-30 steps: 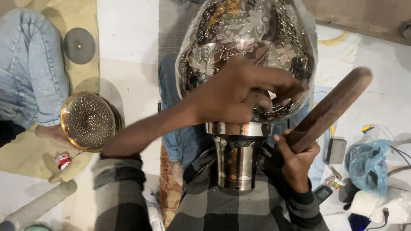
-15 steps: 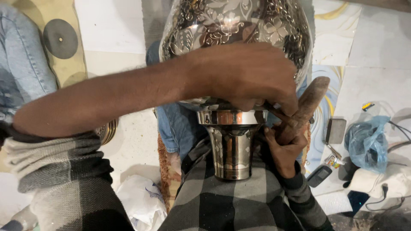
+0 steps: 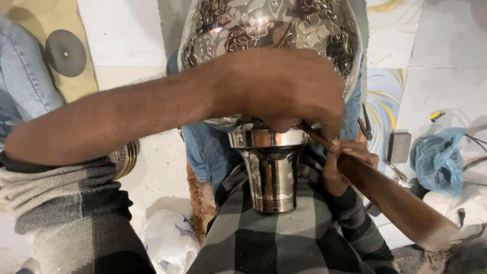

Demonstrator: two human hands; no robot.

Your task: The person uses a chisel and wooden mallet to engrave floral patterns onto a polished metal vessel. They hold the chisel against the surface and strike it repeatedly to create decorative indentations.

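Note:
A large silver metal vessel (image 3: 269, 25) with engraved flowers stands on its narrow polished neck (image 3: 269, 177) in my lap, against my checked shirt. My left hand (image 3: 284, 91) reaches across from the left, fingers curled over the vessel's lower bulge just above the neck. My right hand (image 3: 345, 162) is to the right of the neck and grips a long brown wooden stick (image 3: 401, 205). The stick's thin end lies under my left fingers. Its thick end points down to the right. What my left fingers pinch is hidden.
Another person's denim-clad leg (image 3: 20, 86) is at the far left by a grey disc (image 3: 66, 53) on a yellow mat. A brass round piece (image 3: 128, 157) peeks from behind my forearm. A blue plastic bag (image 3: 439, 160), a grey block (image 3: 399, 147) and small tools (image 3: 365, 124) lie right; a white bag (image 3: 170, 243) lies below.
The stick has swung from pointing up-right to pointing down-right. My left forearm has come closer across the view and now hides most of the brass piece.

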